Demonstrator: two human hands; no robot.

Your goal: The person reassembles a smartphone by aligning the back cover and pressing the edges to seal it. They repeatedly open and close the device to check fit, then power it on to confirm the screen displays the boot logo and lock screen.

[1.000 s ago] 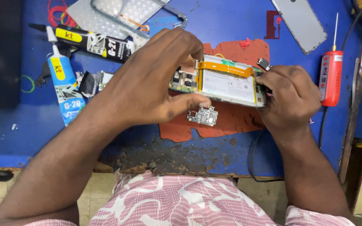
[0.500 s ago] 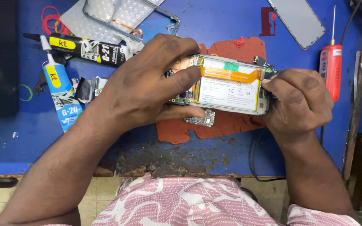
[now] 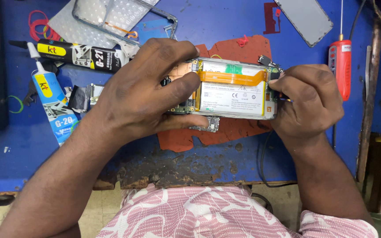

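Nearest the camera, over the worn front edge of the blue-painted desk (image 3: 31, 163), both hands hold an opened smartphone with its back cover off (image 3: 234, 90), just above a ragged red rubber mat (image 3: 239, 50) that lies on the desk.

Judging by how things lie, the work looks partway through: the phone's back is already off, its white rectangular battery (image 3: 234, 99) and the orange flex ribbon (image 3: 232, 78) across it are bare, and a small loose circuit board (image 3: 206, 124) rests on the mat just under the phone's near edge. The battery and ribbon still sit in the frame.

The left hand (image 3: 144, 94) is closed around the phone's left end, thumb along the near edge and fingers (image 3: 179, 86) curled over the top onto the copper-coloured board area. The right hand (image 3: 307, 99) is clenched on the phone's right end, its fingers folded tight at the corner; whether they pinch a small tool there I cannot tell.

Left of the phone lie a white-and-blue glue tube (image 3: 51, 105) and, beyond it, a black glue tube with a yellow band (image 3: 78, 53). Right of the phone stands a red-handled screwdriver (image 3: 340, 66). Farther back from the phone are a clear phone frame on a grey sheet (image 3: 124, 17) and a grey glass panel (image 3: 307, 17).
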